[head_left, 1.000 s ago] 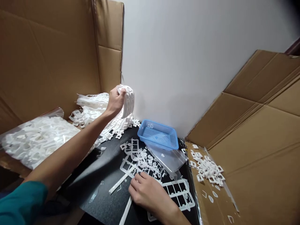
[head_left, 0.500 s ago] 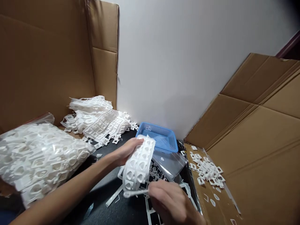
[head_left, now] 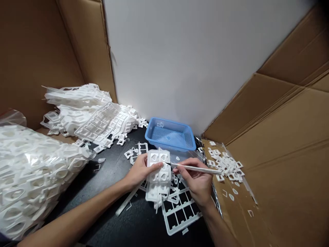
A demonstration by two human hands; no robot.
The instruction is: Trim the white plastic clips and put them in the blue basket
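Observation:
My left hand (head_left: 144,170) grips a white moulded foam-like sheet (head_left: 158,175) by its left side, thumb pressed on its face. The sheet carries rows of square pieces with rounded, drop-shaped openings. Between the thumb and fingers of my right hand (head_left: 196,176) is a slim white-handled craft knife (head_left: 194,168). Its dark pointed tip meets the sheet's right edge, close to my left thumb. Below the sheet, an empty white grid frame (head_left: 181,213) lies on the black table, partly covered by loose offcuts.
Behind my hands stands a blue perforated basket (head_left: 171,120). A bulging clear bag (head_left: 38,175) of white pieces fills the left side. White sheets (head_left: 89,115) are heaped at the back left. Small cut pieces (head_left: 227,166) lie on cardboard at the right. Cardboard walls flank both sides.
My right hand has risen from the sheet's lower end to its right edge, the knife now plainly visible. The sheet, bent before, is held flatter. The view has shifted, exposing the grid frame.

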